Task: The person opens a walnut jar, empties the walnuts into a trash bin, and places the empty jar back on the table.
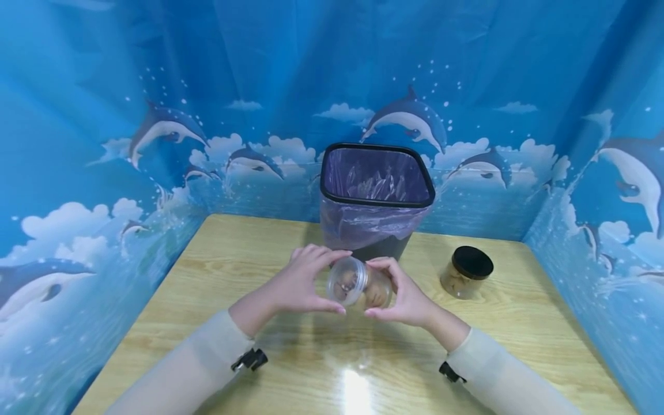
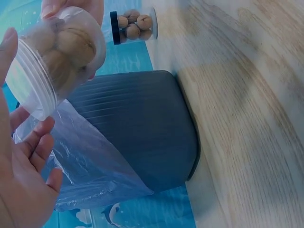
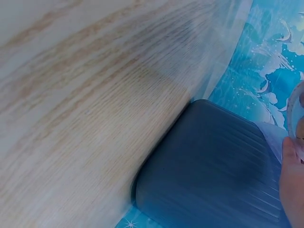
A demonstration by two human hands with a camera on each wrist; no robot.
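A clear jar (image 1: 377,290) holding walnuts is held up on its side over the table, in front of the bin. My right hand (image 1: 407,297) grips its body from the right, thumb below and fingers above. My left hand (image 1: 306,282) curves about the pale ringed end (image 2: 40,85), thumb and fingertips at its edge. In the left wrist view, walnuts (image 2: 71,47) show through the wall, and part of my right hand appears behind the jar. Only a strip of jar (image 3: 299,111) and some fingers enter the right wrist view at its right edge.
A dark ribbed bin (image 2: 142,123) with a purple plastic liner (image 1: 358,216) and black rim (image 1: 377,203) stands at the table's back. A second walnut jar (image 1: 461,282) with a black lid stands to the right. Blue dolphin curtains (image 1: 290,69) surround the wooden table (image 1: 233,253).
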